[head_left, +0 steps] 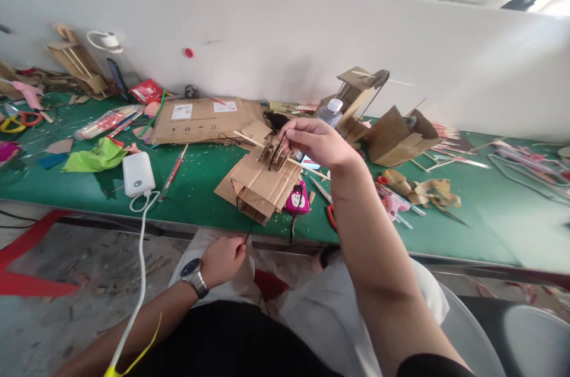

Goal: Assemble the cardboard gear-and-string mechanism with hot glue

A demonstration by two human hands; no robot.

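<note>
A small cardboard box model sits near the front edge of the green table, open on the side facing me. On its top stand small cardboard pieces with a thin wooden stick running through them. My right hand reaches over the model, thumb and fingertips pinched on a thin black cord at those pieces. Below the table edge, my left hand is closed on a black cord that runs up to the model's front. A pink case with a white cartoon face lies right of the model.
Scissors lie under my right forearm. Behind stand a flattened carton, a clear bottle and another cardboard build. A white power bank trails its cable over my left arm. A pink glue gun lies at right.
</note>
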